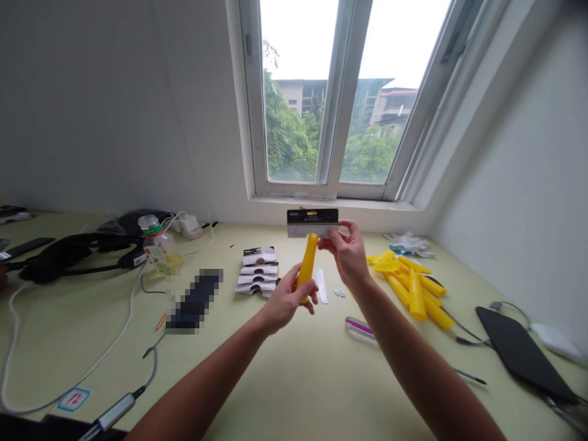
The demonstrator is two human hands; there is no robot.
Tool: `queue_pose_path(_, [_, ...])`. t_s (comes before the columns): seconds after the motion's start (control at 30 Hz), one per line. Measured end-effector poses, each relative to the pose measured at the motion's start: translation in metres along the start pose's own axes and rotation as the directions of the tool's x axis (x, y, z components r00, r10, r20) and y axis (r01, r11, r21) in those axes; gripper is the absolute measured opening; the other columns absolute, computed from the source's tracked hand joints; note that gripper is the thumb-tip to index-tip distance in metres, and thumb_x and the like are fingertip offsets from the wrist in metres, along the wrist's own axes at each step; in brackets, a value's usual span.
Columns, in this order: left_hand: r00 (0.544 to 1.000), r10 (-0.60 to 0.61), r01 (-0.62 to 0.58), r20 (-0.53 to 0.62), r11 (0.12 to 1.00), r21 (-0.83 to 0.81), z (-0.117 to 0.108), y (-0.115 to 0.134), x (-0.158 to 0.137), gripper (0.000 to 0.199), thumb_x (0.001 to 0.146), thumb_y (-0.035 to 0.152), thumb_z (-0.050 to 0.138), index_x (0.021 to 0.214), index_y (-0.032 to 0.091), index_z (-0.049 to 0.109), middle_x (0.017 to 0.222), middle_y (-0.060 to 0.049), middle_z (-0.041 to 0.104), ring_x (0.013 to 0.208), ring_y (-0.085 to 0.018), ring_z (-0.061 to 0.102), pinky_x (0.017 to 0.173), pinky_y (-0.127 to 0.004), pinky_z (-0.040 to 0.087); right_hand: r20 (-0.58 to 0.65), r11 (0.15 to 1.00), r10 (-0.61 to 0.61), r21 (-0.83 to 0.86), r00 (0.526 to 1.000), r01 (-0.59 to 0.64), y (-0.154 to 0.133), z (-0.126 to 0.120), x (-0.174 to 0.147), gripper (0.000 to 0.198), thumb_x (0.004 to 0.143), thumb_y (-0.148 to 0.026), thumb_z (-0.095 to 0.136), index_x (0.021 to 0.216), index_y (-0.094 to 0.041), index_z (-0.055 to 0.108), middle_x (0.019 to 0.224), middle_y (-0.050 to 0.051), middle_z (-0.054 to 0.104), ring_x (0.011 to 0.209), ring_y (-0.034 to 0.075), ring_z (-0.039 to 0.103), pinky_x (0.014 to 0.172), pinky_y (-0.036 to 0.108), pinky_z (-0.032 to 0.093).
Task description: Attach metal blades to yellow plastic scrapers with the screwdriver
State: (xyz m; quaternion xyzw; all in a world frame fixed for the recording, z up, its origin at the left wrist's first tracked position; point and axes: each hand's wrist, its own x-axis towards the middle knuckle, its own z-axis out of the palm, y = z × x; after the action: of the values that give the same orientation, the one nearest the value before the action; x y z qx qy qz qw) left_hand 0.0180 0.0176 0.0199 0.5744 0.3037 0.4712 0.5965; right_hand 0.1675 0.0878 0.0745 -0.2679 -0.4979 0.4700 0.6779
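Observation:
My left hand [283, 304] is closed around a yellow handle [308, 267], which it holds upright with a slight tilt. Just behind the handle's top end is a black-and-white packaging card [303, 223], pinched at its right edge by my right hand [348, 256]. Whether handle and card touch I cannot tell. On the table beyond my left hand lie several similar folded cards [258, 271], overlapping in a column. Between my hands are a pale strip [324, 286] and a small cluster of tiny white pieces [339, 293].
Several yellow handles [416, 294] are heaped on the right, near a dark tablet-like device [523, 352] with cables. A clear case with a purple strip [361, 328] lies by my right forearm. Leftward are a bottle [156, 245], black straps [55, 257] and a white cable [117, 340].

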Motion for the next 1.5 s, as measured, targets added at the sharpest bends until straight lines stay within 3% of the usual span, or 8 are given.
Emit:
queue_pose_path(0.13, [0.987,0.082,-0.092,-0.141,0.994,-0.066,-0.002,-0.008,-0.013,0.067,0.086,0.037,0.065,0.141,0.024,0.027,0.088,-0.002,0.058,0.066,-0.011,0.05,0.059,-0.025,0.044,0.045,0.998,0.022,-0.054,0.999,-0.019,0.005,0.007,-0.032,0.061,0.081,-0.034,0.068,0.128,-0.029,0.029,0.065,-0.008,0.067,0.053,0.011,0.061,0.059,0.025,0.051])
queue_pose_path(0.23, [0.976,0.06,-0.083,-0.209,0.991,-0.105,-0.004,-0.012,-0.018,0.064,0.09,0.041,0.058,0.142,0.027,0.023,0.085,-0.001,0.056,0.062,-0.01,0.048,0.054,-0.023,0.039,0.125,0.992,0.099,-0.089,0.987,-0.088,0.009,0.008,-0.043,0.074,0.079,-0.035,0.07,0.136,-0.029,0.024,0.081,-0.003,0.07,0.054,0.011,0.061,0.058,0.026,0.05])
queue_pose_path(0.43, [0.956,0.043,-0.045,-0.289,0.999,0.002,-0.005,-0.021,-0.025,0.053,0.094,0.056,0.042,0.135,0.023,0.035,0.075,0.001,0.053,0.051,-0.008,0.042,0.045,-0.02,0.03,0.371,0.945,0.294,-0.251,0.881,-0.21,0.006,-0.003,-0.037,0.065,0.074,-0.036,0.076,0.127,-0.022,0.041,0.087,0.002,0.07,0.062,0.013,0.062,0.06,0.028,0.051])
queue_pose_path(0.67, [0.955,0.065,-0.077,-0.29,0.997,-0.029,0.002,-0.028,-0.029,0.049,0.097,0.055,0.032,0.131,0.021,0.04,0.078,-0.002,0.055,0.056,-0.01,0.044,0.051,-0.022,0.036,0.366,0.948,0.319,-0.116,0.874,-0.297,0.009,-0.004,-0.042,0.045,0.093,-0.052,0.044,0.128,-0.024,0.043,0.106,0.007,0.067,0.078,0.018,0.066,0.065,0.032,0.051])
queue_pose_path(0.9, [0.943,0.035,-0.059,-0.331,0.996,-0.063,0.002,-0.03,-0.031,0.049,0.095,0.055,0.036,0.133,0.025,0.036,0.075,0.001,0.054,0.053,-0.01,0.044,0.046,-0.021,0.034,0.356,0.927,0.21,-0.37,0.911,-0.07,0.02,0.0,-0.047,0.056,0.083,-0.041,0.066,0.129,-0.023,0.038,0.118,0.009,0.063,0.1,0.022,0.063,0.082,0.037,0.054])
queue_pose_path(1.13, [0.937,0.07,-0.078,-0.342,0.997,-0.01,0.005,-0.028,-0.034,0.047,0.095,0.054,0.039,0.134,0.028,0.037,0.076,0.0,0.053,0.06,-0.011,0.046,0.05,-0.021,0.038,0.413,0.874,0.422,-0.422,0.807,-0.241,0.02,0.001,-0.053,0.045,0.091,-0.053,0.048,0.122,-0.021,0.053,0.119,0.01,0.063,0.095,0.023,0.066,0.081,0.042,0.055])
queue_pose_path(1.33, [0.914,0.042,-0.062,-0.404,0.997,-0.038,0.003,-0.029,-0.034,0.051,0.094,0.055,0.041,0.137,0.03,0.033,0.074,0.001,0.051,0.058,-0.01,0.044,0.047,-0.019,0.036,0.464,0.81,0.328,-0.586,0.823,0.008,0.026,0.0,-0.056,0.036,0.092,-0.051,0.048,0.111,-0.023,0.06,0.102,0.006,0.065,0.083,0.021,0.065,0.076,0.044,0.056])
queue_pose_path(1.5, [0.926,0.016,-0.042,-0.376,0.997,-0.062,0.004,-0.025,-0.034,0.048,0.095,0.055,0.037,0.136,0.029,0.033,0.069,0.003,0.049,0.05,-0.008,0.039,0.045,-0.019,0.032,0.314,0.882,0.207,-0.47,0.926,-0.038,0.032,-0.002,-0.058,0.062,0.084,-0.049,0.061,0.133,-0.024,0.033,0.124,0.011,0.051,0.058,0.012,0.062,0.05,0.037,0.059])
